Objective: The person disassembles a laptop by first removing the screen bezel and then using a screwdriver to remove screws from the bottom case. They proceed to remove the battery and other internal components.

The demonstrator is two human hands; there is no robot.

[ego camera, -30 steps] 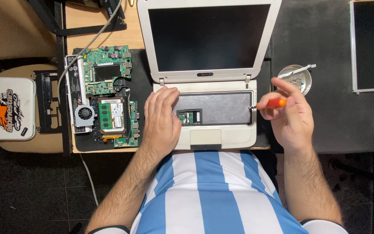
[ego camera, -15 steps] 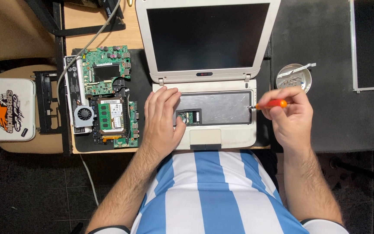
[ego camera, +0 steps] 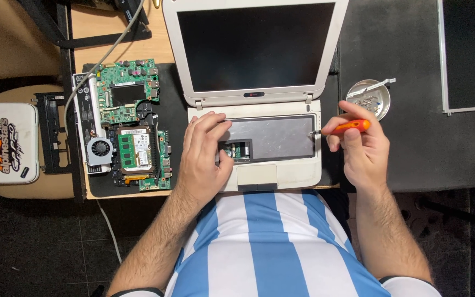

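Note:
A small white laptop [ego camera: 281, 170] lies open in front of me, its keyboard taken out so a grey metal plate [ego camera: 276, 135] shows. My left hand [ego camera: 204, 154] rests flat on the laptop's left side, fingers spread, beside a small opening with a green board [ego camera: 239, 150]. My right hand [ego camera: 358, 146] grips an orange-handled screwdriver [ego camera: 347, 126]. Its tip touches the plate's right edge.
A bare green motherboard [ego camera: 127, 126] with a fan lies on a black mat to the left. A round metal dish [ego camera: 369, 99] of screws sits to the right. A white case [ego camera: 4, 143] is at far left, a dark screen panel [ego camera: 471, 55] at far right.
My right hand has turned and moved the screwdriver down and left, so its tip is now at the plate's right edge. My left hand stayed put.

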